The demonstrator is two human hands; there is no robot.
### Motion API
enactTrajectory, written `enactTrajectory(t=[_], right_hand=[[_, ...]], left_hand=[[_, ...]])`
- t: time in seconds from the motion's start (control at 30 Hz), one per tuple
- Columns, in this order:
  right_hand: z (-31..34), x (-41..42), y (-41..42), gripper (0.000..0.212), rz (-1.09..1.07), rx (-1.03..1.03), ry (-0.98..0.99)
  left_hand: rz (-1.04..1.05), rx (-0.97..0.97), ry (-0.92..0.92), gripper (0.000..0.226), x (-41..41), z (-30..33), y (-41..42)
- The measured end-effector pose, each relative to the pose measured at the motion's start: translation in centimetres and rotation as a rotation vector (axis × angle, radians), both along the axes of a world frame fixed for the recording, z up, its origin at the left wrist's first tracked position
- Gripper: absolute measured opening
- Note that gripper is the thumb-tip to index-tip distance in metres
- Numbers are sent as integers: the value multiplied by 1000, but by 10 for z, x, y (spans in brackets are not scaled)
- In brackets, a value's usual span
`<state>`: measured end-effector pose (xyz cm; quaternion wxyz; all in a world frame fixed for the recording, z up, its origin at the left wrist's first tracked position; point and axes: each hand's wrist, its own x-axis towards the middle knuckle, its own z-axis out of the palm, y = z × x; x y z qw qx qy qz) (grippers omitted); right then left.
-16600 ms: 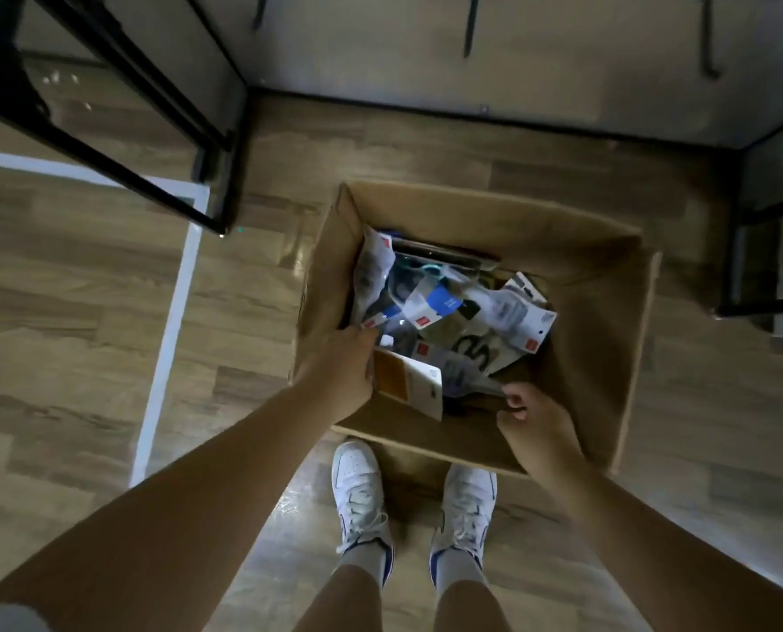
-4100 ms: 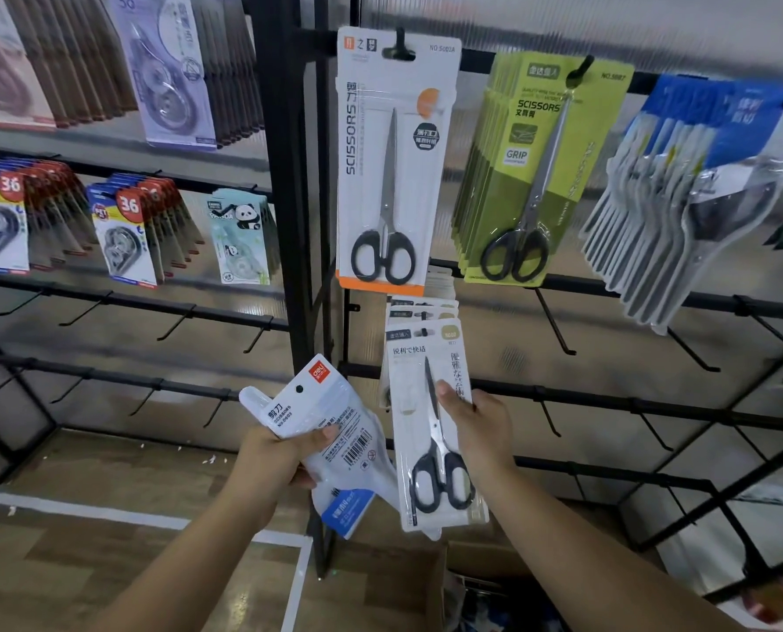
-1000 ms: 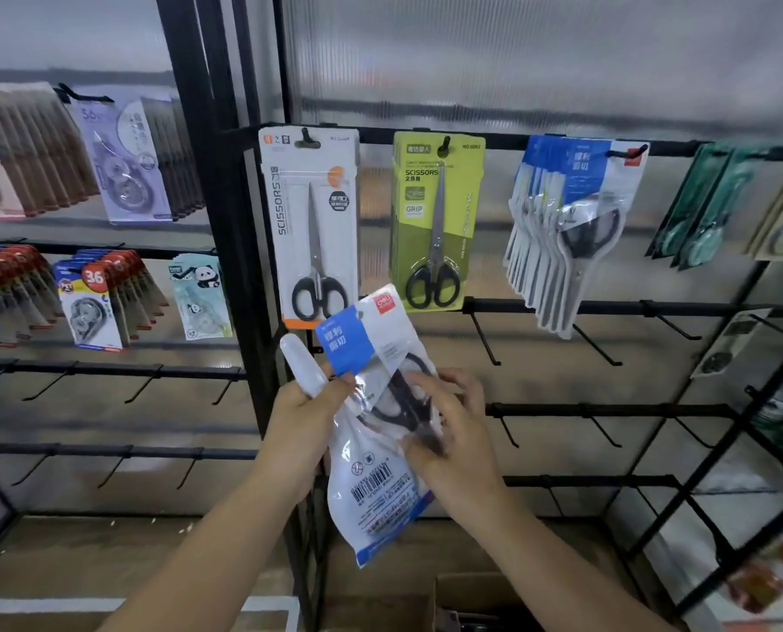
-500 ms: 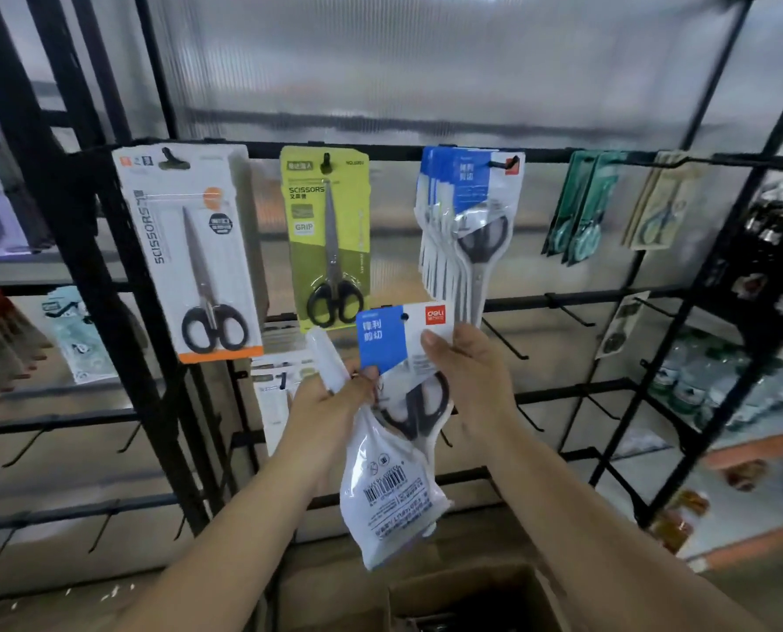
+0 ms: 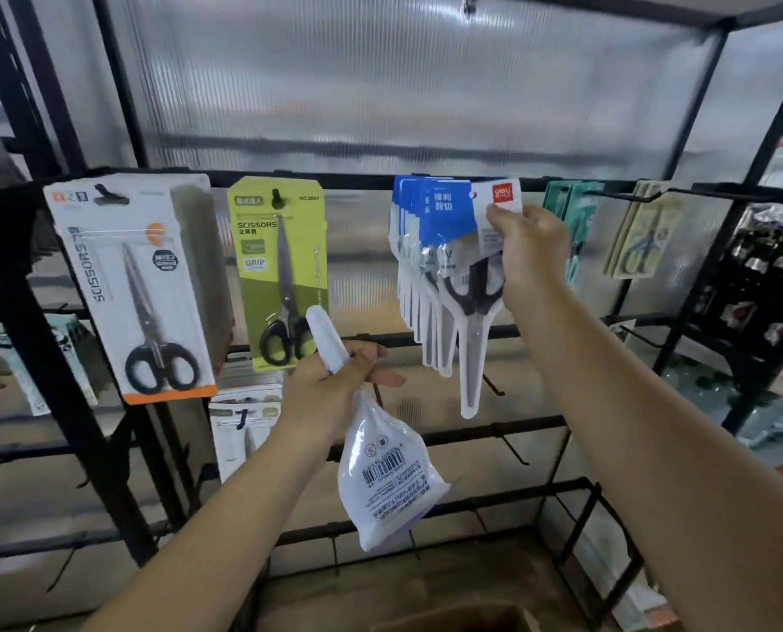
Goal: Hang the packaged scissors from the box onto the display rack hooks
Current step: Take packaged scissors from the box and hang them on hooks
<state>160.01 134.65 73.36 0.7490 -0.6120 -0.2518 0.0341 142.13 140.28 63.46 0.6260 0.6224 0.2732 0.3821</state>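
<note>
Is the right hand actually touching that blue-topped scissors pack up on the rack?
Touching. The head view shows the right hand pinching the blue-topped scissors pack at its upper right corner, its thumb pressed flat on the header card.

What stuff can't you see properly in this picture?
All in the head view:
- Hook under the blue-topped scissors pack: hidden by its header card and the right hand.
- White pack in the left hand: print too small to read.
- Cardboard box: cut off by the bottom edge.

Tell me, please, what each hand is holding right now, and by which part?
The right hand pinches the blue-topped scissors pack by its header card at the hook. The left hand grips a white scissors pack near its narrow end.
</note>
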Motion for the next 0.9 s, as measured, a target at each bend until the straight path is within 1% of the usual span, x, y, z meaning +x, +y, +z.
enactTrajectory(t=[0.1, 0.23, 0.37, 0.47, 0.57, 0.63, 0.7, 0.8, 0.83, 0.9], right_hand=[[-5, 10, 3, 14, -6, -28, 0], [-7, 19, 5, 20, -56, 41, -50], [-8, 25, 10, 19, -38, 14, -72], [-11, 32, 20, 17, -25, -2, -37], [-14, 39, 31, 7, 1, -47, 9], [-18, 43, 36, 14, 26, -53, 83], [-25, 41, 37, 19, 4, -28, 150], [-42, 27, 23, 30, -66, 91, 166], [-49, 19, 15, 29, -49, 98, 143], [-65, -1, 0, 14, 86, 3, 83]], left_hand=[[7, 0, 2, 17, 7, 2, 0], [4, 4, -3, 17, 12, 2, 1], [19, -7, -20, 19, 16, 0, -1], [21, -12, -28, 20, 18, -2, -2], [32, -21, -24, 20, 16, -1, -3], [36, -27, -28, 18, 15, 3, -2], [50, -51, -58, 17, 14, 7, -1], [137, -51, -150, 18, 13, 9, 1], [174, -41, -197, 19, 12, 9, 2], [244, -8, -264, 20, 10, 8, 2]])
